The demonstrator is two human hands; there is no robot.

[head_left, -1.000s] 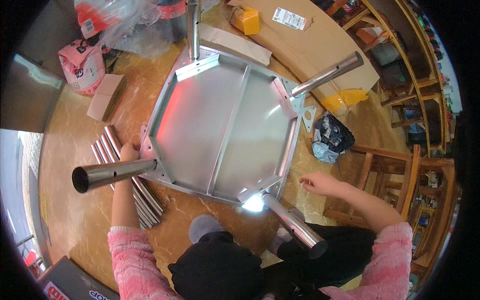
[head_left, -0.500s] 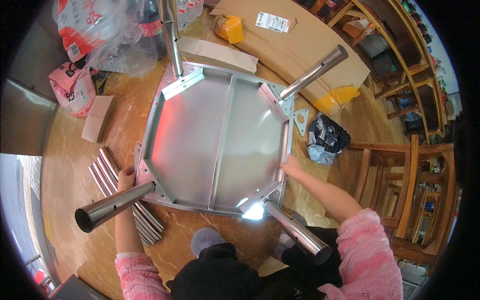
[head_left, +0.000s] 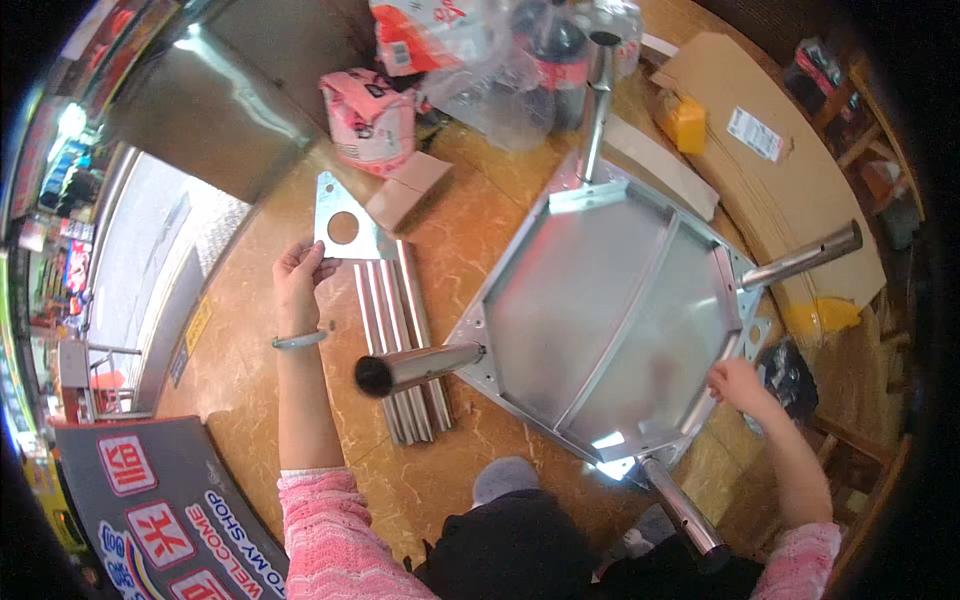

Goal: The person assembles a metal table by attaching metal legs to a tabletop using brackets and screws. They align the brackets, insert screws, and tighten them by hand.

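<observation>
My left hand point(head_left: 300, 272) is raised over the floor at the left, pinching a corner of a flat triangular metal plate point(head_left: 372, 232) with a large round hole. To the right lies a silvery square metal tabletop frame point(head_left: 590, 310), underside up, a steel tube leg standing at each corner. The near-left leg point(head_left: 425, 368) points toward me. My right hand point(head_left: 735, 383) has its fingers curled at the frame's right rim. Just beyond that hand, another triangular plate point(head_left: 757, 333) shows beside the frame. Several loose steel tubes point(head_left: 395, 330) lie below the held plate.
A large cardboard sheet point(head_left: 800, 190) lies at the far right. Bottles in plastic wrap point(head_left: 545, 70) and a pink bag point(head_left: 368, 120) stand at the back. A black plastic bag point(head_left: 790, 378) sits by my right hand. A dark printed mat point(head_left: 170, 500) is at lower left.
My left hand has left the frame's left side and now lifts a triangular plate. The view has swung left, so the frame appears farther right. My right hand stays at the right rim.
</observation>
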